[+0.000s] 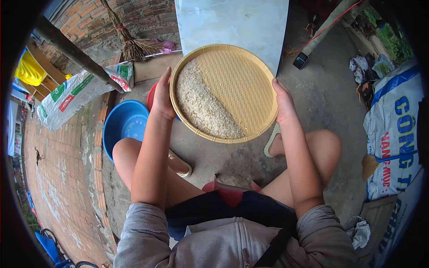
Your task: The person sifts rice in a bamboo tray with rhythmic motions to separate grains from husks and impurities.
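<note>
A round woven bamboo winnowing tray (pixel 239 82) is held up in front of me between both hands. Pale grain that looks like rice (pixel 203 100), with some yellowish bits in it, lies heaped along the tray's left and lower side; the right part of the weave is bare. My left hand (pixel 162 96) grips the rim on the left, thumb up and the other fingers hidden beneath. On the right, my right hand (pixel 283 102) holds the opposite rim, its fingers mostly under the tray.
Left of my knees stands a blue plastic basin (pixel 127 118), with a red one (pixel 152 96) partly behind the tray. A straw broom (pixel 134 47) leans at the brick wall. A printed white sack (pixel 76 96) lies left; a large banner-like sheet (pixel 395 129) is at right.
</note>
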Demonstrator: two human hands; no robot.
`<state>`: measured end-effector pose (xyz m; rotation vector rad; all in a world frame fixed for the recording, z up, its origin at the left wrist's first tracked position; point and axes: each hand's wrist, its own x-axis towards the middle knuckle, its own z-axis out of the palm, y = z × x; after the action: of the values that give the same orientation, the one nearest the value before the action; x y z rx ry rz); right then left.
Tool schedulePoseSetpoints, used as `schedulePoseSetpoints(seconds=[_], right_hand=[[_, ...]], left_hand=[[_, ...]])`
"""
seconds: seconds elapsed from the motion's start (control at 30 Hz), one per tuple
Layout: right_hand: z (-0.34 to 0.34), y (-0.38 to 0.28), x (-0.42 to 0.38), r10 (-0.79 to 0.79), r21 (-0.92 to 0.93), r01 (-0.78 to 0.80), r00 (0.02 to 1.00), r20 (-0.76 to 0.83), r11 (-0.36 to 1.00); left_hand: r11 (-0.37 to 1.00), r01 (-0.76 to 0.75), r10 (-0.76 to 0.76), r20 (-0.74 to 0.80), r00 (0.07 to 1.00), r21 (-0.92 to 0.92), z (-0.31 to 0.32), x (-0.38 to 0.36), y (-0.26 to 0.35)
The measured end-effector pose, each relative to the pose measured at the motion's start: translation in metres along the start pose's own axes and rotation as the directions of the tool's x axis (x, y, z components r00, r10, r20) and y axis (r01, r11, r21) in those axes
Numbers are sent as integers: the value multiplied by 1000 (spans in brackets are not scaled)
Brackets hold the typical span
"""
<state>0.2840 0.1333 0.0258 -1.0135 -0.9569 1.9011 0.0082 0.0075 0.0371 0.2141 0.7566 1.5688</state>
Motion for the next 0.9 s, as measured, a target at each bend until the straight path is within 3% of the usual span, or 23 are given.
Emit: schedulePoseSetpoints(seconds=[0.13,0.33,0.5,0.53,0.73,0.9], right_hand=[[14,2,-7,-155,72,163,983,-102,984],[19,15,-10,-179,171,212,966,-185,962],[18,18,-6,-174,194,193,978,-112,962],[16,18,-6,-166,184,172,985,-50,968],[14,18,-8,7,110,-5,1000,-12,994],[8,10,-1,-58,81,58,998,-1,995]], left_hand=[[990,-139,138,-112,984,5,18,-2,-15],[958,-264,276,-109,955,112,28,-4,-40],[923,-348,371,-146,917,161,37,-15,-38],[923,-350,373,-150,916,161,34,-15,-36],[933,-325,346,-133,929,154,23,-17,-3],[932,-261,295,-109,949,252,25,-27,-2]])
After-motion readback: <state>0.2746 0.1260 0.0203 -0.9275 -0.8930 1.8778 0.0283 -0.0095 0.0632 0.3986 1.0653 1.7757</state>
